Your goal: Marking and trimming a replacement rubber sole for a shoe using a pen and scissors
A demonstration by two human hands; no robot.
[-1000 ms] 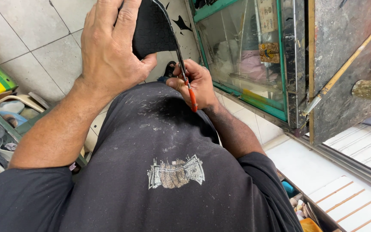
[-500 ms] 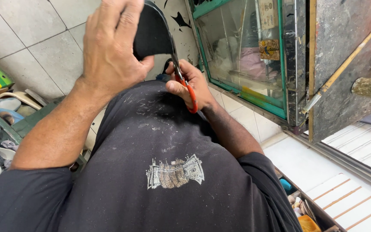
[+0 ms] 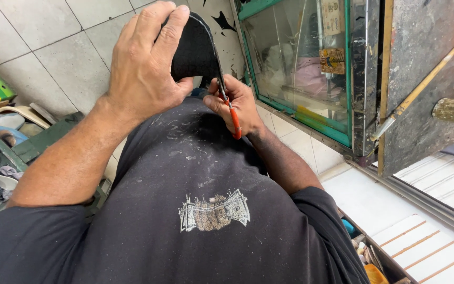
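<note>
Right hand [image 3: 237, 102] closed through the orange handles of the scissors [image 3: 228, 102], blades at the edge of a black sole-shaped sheet [image 3: 195, 50]. Left hand [image 3: 145, 66] clamps that sheet from above, fingers curled over its top, held over the tiled floor [image 3: 53, 47]. Glass cabinet [image 3: 300, 63] beyond.

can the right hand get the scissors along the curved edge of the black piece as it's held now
Probably yes: the left hand holds the black piece by its flat face, leaving the right-side edge bare, and the right hand already has the orange-handled scissors against it.
</note>
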